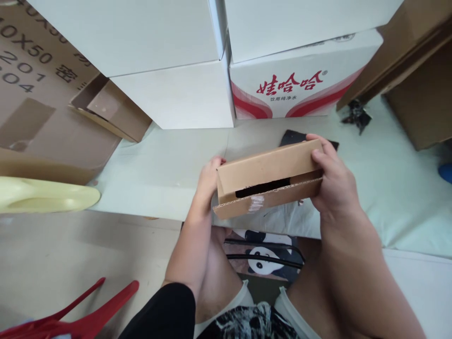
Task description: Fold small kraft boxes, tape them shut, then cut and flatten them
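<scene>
Stretching crosswise, carton (270, 163), opening (263, 188) nearside, left fingers (218, 161) and right fingers (329, 149) clamping ends

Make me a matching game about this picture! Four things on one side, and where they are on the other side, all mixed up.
Things
1. open box
2. panda picture
3. yellow thing
4. box with red writing

Places
A. at the far left
B. between the left hand and right hand
C. at the back, under a white box
D. low down, between the legs

Right pairs
1-B, 2-D, 3-A, 4-C
</scene>
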{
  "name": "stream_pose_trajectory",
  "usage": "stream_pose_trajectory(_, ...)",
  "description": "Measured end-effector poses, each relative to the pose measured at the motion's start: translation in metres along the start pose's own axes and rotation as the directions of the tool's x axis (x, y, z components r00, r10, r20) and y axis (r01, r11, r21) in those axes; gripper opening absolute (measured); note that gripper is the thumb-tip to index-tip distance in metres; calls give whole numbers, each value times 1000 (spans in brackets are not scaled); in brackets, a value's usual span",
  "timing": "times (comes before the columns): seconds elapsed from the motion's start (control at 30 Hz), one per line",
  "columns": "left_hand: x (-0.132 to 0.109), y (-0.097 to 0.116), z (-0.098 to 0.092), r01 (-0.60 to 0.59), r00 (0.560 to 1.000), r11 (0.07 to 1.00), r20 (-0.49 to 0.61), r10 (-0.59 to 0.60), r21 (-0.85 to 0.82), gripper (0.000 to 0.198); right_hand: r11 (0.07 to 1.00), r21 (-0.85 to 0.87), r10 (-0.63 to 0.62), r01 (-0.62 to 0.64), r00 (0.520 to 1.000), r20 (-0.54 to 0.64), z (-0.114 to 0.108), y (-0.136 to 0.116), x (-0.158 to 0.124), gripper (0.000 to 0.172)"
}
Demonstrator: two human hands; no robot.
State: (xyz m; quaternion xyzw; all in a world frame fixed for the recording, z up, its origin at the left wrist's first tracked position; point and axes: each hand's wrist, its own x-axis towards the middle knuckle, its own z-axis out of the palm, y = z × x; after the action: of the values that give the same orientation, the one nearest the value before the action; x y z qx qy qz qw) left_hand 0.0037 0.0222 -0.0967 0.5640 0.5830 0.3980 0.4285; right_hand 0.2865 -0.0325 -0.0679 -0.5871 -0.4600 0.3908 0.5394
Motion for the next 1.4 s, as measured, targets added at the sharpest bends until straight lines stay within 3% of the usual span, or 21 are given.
stream_pose_trajectory(0.07,2,6,1,60,998,998,-21,-60,19,21,977,136,173,-163,983,-65,6,-10,-2,39)
stream_pose_trajectory(0.13,0,14,1,51,998,996,-23,-52,-71,30,961,182,225,-208,972,-75,11,-19,-3,42)
stream_pose_trajectory(0.27,-12,28,-2,-122,989,947,45,141,-298,50,968,148,216,-204,974,-69,12,-20,-3,43)
stream_pose_trajectory(0.37,-18,35,-4,-189,961,940,142,236,-284,61,980,97,180,-175,982,-53,8,-11,-1,42)
stream_pose_trajectory(0.47,-19,38,-6,-215,941,947,208,266,-240,57,989,62,135,-134,991,-15,3,1,2,41)
stream_pose_trajectory(0.63,-19,40,-7,-160,952,949,214,221,-270,50,999,-13,-35,36,997,64,-4,14,6,44)
stream_pose_trajectory(0.8,-20,42,-6,-103,963,941,204,175,-322,44,989,-84,-118,123,991,57,2,9,0,55)
stream_pose_trajectory(0.87,-20,42,-6,-83,968,938,198,157,-336,42,956,-133,-255,263,964,79,4,2,-5,60)
stream_pose_trajectory(0.93,-19,41,-6,-68,972,931,186,142,-357,41,887,-165,-418,432,901,115,4,-7,-10,61)
stream_pose_trajectory(1.0,-17,40,-5,-61,976,917,170,138,-393,39,821,-220,-498,527,849,174,3,-16,-14,59)
stream_pose_trajectory(1.13,-14,38,0,-35,980,889,157,119,-457,39,781,-361,-445,510,860,251,1,-23,-14,32)
stream_pose_trajectory(1.3,-12,35,-1,-79,989,888,74,126,-452,43,805,-360,-443,472,881,165,9,-14,-8,17)
stream_pose_trajectory(1.4,-12,34,-11,-171,975,865,43,216,-472,49,819,-345,-452,459,886,105,13,-10,-5,16)
